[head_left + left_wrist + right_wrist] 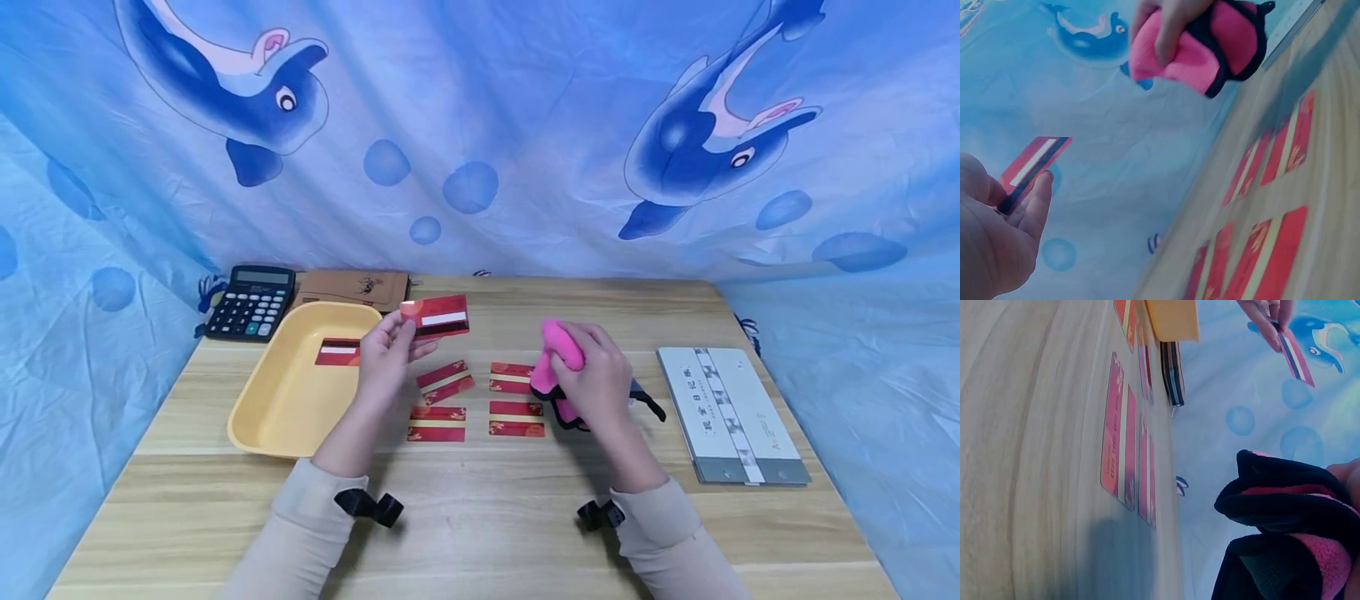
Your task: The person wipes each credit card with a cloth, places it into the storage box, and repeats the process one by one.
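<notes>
My left hand (384, 354) pinches a red bank card (435, 315) by its left end, raised above the table. The card's white strip and dark stripe show, also in the left wrist view. My right hand (600, 375) grips a bunched pink cloth with black edging (561, 346), held up to the right of the card. In the right wrist view its folds hang beside the fingers, which are mostly out of sight. Below both hands, several red cards with a pale stripe (516, 418) lie in two columns on the table.
A yellow tray (251, 408) on the left has another red card (337, 353) in it. Behind it are a black calculator (251, 304) and a brown cover (356, 287). A grey-white notebook (731, 417) lies at the right. A blue dolphin-print curtain (525, 125) hangs behind the table.
</notes>
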Available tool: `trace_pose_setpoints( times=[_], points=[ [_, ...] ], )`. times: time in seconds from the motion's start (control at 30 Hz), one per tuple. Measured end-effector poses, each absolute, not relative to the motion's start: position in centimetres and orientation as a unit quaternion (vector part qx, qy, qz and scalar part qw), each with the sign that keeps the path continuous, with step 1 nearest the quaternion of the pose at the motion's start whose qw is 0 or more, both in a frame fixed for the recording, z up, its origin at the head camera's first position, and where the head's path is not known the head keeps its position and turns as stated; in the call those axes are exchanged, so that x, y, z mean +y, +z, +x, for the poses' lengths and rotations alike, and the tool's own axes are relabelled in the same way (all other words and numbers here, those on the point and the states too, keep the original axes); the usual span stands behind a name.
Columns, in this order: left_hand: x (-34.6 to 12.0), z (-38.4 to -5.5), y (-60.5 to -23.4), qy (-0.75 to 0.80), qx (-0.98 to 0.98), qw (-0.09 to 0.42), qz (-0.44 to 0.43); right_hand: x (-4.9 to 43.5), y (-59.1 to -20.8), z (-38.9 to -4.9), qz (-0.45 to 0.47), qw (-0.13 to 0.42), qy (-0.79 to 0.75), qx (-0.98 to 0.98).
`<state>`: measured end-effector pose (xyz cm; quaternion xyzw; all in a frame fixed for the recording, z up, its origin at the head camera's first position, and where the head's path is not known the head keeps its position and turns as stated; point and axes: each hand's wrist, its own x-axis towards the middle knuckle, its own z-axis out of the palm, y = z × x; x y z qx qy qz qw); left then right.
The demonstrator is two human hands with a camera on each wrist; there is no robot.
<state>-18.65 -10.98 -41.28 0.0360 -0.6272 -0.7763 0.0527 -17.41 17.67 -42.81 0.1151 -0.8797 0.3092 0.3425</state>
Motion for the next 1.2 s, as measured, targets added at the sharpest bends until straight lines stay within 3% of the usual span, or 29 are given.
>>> trace_pose_setpoints(
  times=[0.63, 0.93, 1.2],
  points=[
    [-18.5, -20.0, -40.3, -0.746, -0.643, 0.126, 0.121, 18.8, -43.2, -17.6, 0.100, 0.347, 0.313, -0.878],
    [-22.7, -20.7, -41.9, -0.738, -0.641, 0.111, 0.180, 18.8, -43.4, -17.4, 0.097, 0.337, 0.315, -0.882],
    [-24.5, -20.9, -43.6, -0.658, -0.726, 0.041, 0.194, 18.8, -43.5, -17.3, 0.099, 0.326, 0.319, -0.885]
  ],
)
